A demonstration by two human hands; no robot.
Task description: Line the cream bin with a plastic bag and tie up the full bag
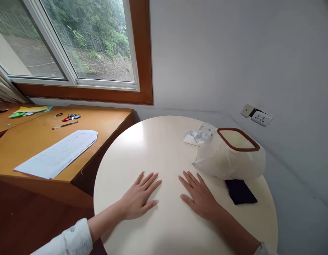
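Note:
My left hand (140, 198) lies flat on the round cream table (164, 141), fingers spread and holding nothing. Opposite it, my right hand (197, 194) also rests palm down with its fingers apart. A gap of bare tabletop separates the two. To the right of my right hand is a folded dark cloth (240, 192), not touched by it. Behind that cloth stands a bin with a brown rim (255, 147), lined with a whitish plastic bag (222, 163) that bulges over its sides.
Crumpled clear plastic (203, 132) sits left of the bin. On the wooden desk (108, 120) at left lie paper sheets (60, 152), a pen (64, 125), keys (71, 117) and coloured papers (31, 111). A wall socket (261, 118) is at right, a window (92, 39) at upper left.

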